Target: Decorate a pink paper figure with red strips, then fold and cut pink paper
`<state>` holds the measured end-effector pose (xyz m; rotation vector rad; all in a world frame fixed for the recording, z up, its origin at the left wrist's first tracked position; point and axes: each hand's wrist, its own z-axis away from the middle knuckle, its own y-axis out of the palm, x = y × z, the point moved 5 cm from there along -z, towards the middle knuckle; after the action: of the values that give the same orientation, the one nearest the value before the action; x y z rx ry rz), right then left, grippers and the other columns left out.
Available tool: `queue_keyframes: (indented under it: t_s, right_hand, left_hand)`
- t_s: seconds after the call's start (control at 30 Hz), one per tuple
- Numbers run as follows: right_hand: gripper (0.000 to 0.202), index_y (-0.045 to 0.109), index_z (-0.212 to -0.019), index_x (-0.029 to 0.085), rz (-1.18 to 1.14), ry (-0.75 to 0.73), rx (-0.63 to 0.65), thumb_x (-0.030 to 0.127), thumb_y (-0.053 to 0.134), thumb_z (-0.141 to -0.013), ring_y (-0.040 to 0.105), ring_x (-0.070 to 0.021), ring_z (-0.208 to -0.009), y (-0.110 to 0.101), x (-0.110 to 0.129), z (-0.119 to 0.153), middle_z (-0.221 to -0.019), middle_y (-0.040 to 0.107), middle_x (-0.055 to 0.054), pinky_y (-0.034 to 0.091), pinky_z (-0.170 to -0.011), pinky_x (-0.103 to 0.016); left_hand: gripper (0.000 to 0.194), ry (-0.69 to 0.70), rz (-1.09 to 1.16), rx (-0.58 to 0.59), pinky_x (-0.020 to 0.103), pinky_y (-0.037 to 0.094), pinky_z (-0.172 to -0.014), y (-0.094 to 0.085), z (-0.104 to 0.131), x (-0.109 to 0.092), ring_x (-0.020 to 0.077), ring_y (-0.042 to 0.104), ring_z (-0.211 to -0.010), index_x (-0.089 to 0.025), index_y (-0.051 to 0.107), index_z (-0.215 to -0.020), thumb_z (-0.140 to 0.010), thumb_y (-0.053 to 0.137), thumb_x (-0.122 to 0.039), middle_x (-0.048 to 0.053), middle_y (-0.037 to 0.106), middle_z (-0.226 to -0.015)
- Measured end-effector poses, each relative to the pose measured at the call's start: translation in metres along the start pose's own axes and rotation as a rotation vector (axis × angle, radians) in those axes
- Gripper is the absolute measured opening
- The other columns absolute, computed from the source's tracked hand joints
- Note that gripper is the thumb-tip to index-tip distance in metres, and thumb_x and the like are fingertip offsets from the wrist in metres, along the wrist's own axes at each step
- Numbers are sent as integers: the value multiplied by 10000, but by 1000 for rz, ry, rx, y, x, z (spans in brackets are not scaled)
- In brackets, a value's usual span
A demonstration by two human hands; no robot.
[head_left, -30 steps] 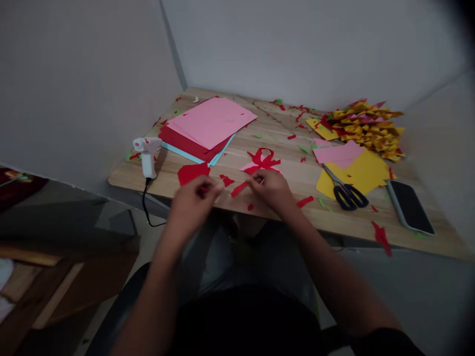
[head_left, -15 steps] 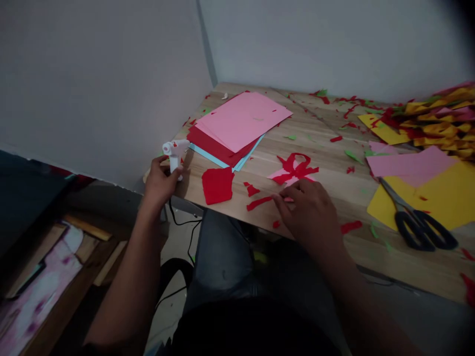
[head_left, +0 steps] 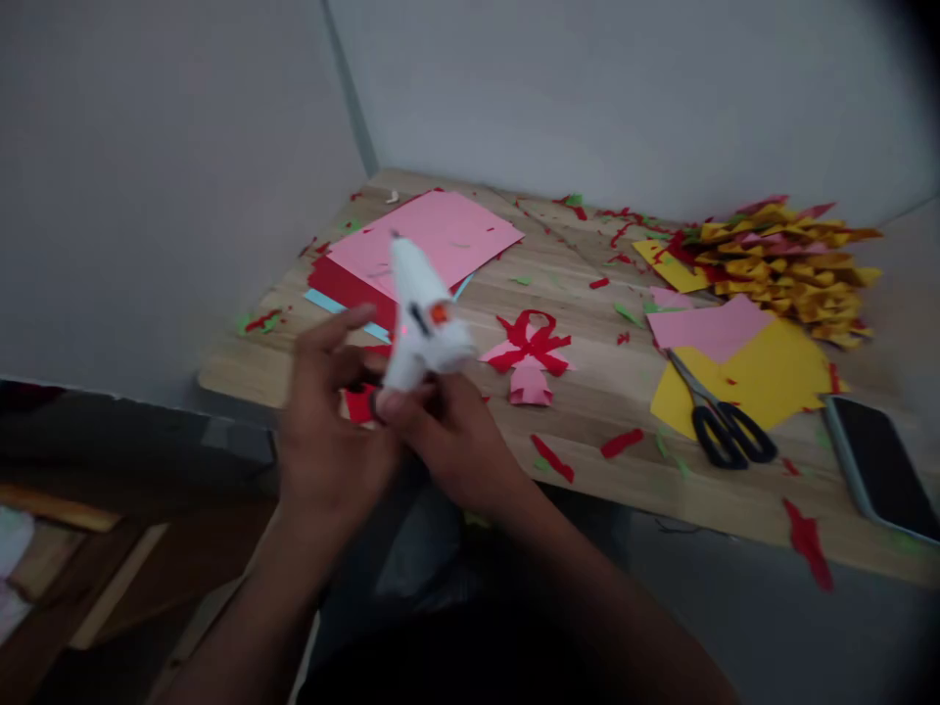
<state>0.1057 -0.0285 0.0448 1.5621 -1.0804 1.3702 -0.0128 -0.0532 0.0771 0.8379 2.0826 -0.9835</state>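
Note:
A white glue gun is held up above the table's front left part, its nozzle pointing up and away. My right hand is wrapped round the lower part of its handle. Beside it, my left hand has its fingers apart, close against the handle's left side; some fingertips are blurred. Right of the hands, a pink paper cutout with a red paper bow lies flat. Behind the glue gun is a stack of pink sheets over red sheets. A red paper piece is partly hidden by my hands.
Black-handled scissors rest on yellow paper at the right. A phone lies near the front right edge. Folded yellow paper pieces are heaped at the back right, and red and green scraps are scattered on the wooden table.
The glue gun has been lifted and moved right. My right hand has left the pink cutout and taken the handle, while my left hand has loosened its hold. The view has shifted right.

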Motion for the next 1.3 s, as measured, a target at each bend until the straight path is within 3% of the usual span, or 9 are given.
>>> queue_keyframes:
  t_s: [0.1, 0.17, 0.27, 0.33, 0.47, 0.53, 0.6, 0.87, 1.3]
  right_hand:
    - [343, 654, -1017, 198, -159, 56, -153, 525, 621, -920, 670, -177, -751, -24, 0, 6, -793, 684, -6, 556, -706, -304]
    - [296, 653, -1024, 207, -175, 59, -295, 479, 636, -911, 674, -165, -715, -53, -2, 20, -804, 689, -3, 561, -685, -295]
    - [228, 652, -964, 217, -87, 65, -519, 434, 593, -932, 626, -133, -573, -106, -7, 48, -697, 639, 28, 517, -555, -256]
    - [258, 663, -988, 213, 43, 84, -590, 452, 584, -931, 562, -123, -479, -137, -9, 65, -589, 559, 57, 438, -460, -233]
    - [427, 668, -787, 174, 415, 345, -554, 587, 615, -880, 524, -125, -426, -168, -19, 77, -518, 539, 36, 398, -441, -247]
    - [501, 605, -619, 182, 553, 453, -466, 628, 621, -845, 535, -138, -445, -172, -25, 73, -498, 549, 5, 394, -454, -258]
    - [539, 547, -533, 197, 649, 486, -399, 638, 599, -838, 553, -153, -484, -173, -29, 65, -495, 563, -21, 394, -478, -264]
    - [523, 602, -599, 184, 771, 567, -282, 638, 545, -853, 519, -142, -437, -172, -34, 50, -469, 560, -6, 363, -457, -254]
    - [606, 494, -508, 216, 894, 576, -152, 673, 434, -901, 495, -141, -444, -161, -24, 34, -435, 517, -4, 337, -481, -263]
  left_hand:
    - [619, 47, -14, 140, 233, 536, -723, 31, 19, -22, 138, 703, -902, -316, 531, -1342, -782, 726, -139, 4, 687, -1180]
    - [516, 78, 34, 284, 251, 551, -791, 43, 20, -25, 154, 706, -956, -287, 557, -1303, -822, 718, -192, 16, 702, -1166]
    - [191, 131, 45, 421, 265, 533, -829, 55, -2, -16, 156, 685, -915, -228, 661, -1071, -888, 676, -282, 18, 731, -1038]
    - [140, 148, 29, 489, 271, 518, -799, 73, -29, -2, 152, 666, -844, -201, 681, -979, -896, 658, -311, 19, 737, -968]
    - [121, 198, 43, 792, 256, 456, -692, 143, -74, 31, 141, 627, -746, -174, 707, -904, -840, 647, -257, 12, 730, -869]
    - [123, 223, 89, 968, 246, 427, -668, 176, -80, 44, 133, 610, -722, -162, 715, -877, -797, 666, -241, 14, 721, -839]
    - [140, 216, 115, 1035, 241, 394, -630, 195, -80, 55, 126, 580, -677, -156, 719, -866, -791, 665, -261, 6, 689, -761]
    - [191, 410, 80, 1060, 253, 390, -699, 191, -65, 67, 143, 600, -762, -190, 740, -931, -749, 683, -196, -3, 694, -815]
    - [267, 484, -42, 1108, 307, 415, -883, 195, -64, 66, 192, 643, -932, -270, 771, -1046, -815, 658, -199, 12, 752, -978]
